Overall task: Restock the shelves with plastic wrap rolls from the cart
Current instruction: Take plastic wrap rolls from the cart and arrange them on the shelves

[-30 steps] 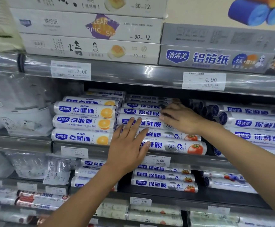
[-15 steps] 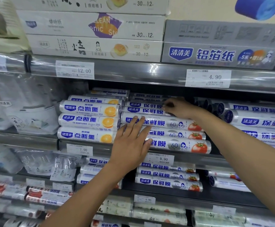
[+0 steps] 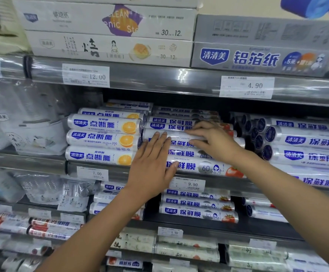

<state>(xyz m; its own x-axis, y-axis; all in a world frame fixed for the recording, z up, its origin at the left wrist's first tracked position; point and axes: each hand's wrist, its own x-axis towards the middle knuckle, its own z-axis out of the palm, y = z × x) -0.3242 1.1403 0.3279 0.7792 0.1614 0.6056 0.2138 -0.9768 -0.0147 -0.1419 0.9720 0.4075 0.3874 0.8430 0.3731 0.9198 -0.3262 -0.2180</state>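
Middle shelf (image 3: 118, 174) carries three groups side by side: the centre stack (image 3: 199, 167) of rolls lying crosswise, the left stack (image 3: 100, 138) touching it at 9 o'clock, and the right stack (image 3: 306, 142) just beside it at 3 o'clock. Bagged goods (image 3: 32, 134) sit farther out at 9 o'clock. At 12 o'clock the upper shelf (image 3: 159, 79) bears the left boxes (image 3: 108, 46) and right boxes (image 3: 257, 57), abutting. At 6 o'clock the lower rolls (image 3: 197, 213) lie on the lower shelf (image 3: 218, 228). The left hand (image 3: 151, 169) lies flat on the centre stack's front, 9 o'clock end; the right hand (image 3: 214, 142), at its 2 o'clock, takes the front roll (image 3: 159, 134), fingers above, thumb below.
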